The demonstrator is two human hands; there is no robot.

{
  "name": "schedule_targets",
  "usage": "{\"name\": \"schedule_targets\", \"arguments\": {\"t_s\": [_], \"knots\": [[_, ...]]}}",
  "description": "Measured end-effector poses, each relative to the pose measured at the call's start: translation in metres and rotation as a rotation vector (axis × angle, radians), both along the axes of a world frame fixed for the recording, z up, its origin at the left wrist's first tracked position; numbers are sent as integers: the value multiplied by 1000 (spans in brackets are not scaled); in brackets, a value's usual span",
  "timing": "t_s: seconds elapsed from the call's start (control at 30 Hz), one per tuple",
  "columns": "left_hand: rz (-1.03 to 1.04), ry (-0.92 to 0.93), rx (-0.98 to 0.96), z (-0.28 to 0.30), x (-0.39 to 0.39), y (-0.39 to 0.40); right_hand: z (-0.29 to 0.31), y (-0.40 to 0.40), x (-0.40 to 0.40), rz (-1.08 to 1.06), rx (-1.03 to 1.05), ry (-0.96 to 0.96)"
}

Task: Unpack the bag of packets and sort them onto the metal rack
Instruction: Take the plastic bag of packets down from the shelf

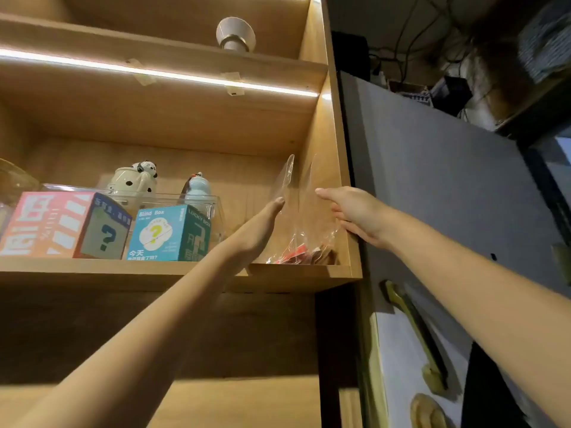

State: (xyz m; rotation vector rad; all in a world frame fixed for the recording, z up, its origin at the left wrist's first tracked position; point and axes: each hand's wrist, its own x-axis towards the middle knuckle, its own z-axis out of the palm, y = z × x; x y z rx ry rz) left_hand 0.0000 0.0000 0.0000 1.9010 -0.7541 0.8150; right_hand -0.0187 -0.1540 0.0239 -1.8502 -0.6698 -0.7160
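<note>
Wooden shelf (154, 270) lit from above, blind boxes (168, 233) just left, clear bag (304, 217) of red packets (296, 253) upright in its right corner, my left hand (262, 230) flat against it, my right hand (355, 211) open beside it

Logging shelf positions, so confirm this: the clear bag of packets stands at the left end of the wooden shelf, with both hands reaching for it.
Not quite. The head view shows the clear bag at the right end of the wooden shelf, against the side panel. The left hand and right hand do reach for it.

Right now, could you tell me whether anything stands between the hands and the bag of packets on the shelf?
Nothing visible does: the left hand and right hand flank the clear bag, fingers straight.
</note>
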Motion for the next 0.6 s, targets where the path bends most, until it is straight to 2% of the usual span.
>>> {"name": "schedule_targets", "arguments": {"t_s": [0.1,0.23,0.37,0.47,0.6], "knots": [[-3,-30,50,3,6,-3,3,7,14,-73,-41,33],[-55,91,23,8,18,-4,4,21,27,-249,-144,21],[-138,263,36,15,36,6,3,27,40,-361,-228,-66],[-190,278,49,15,37,10,-7,33,58,-454,-282,-175],[-220,270,68,14,36,13,-18,35,70,-459,-158,-341]]}}
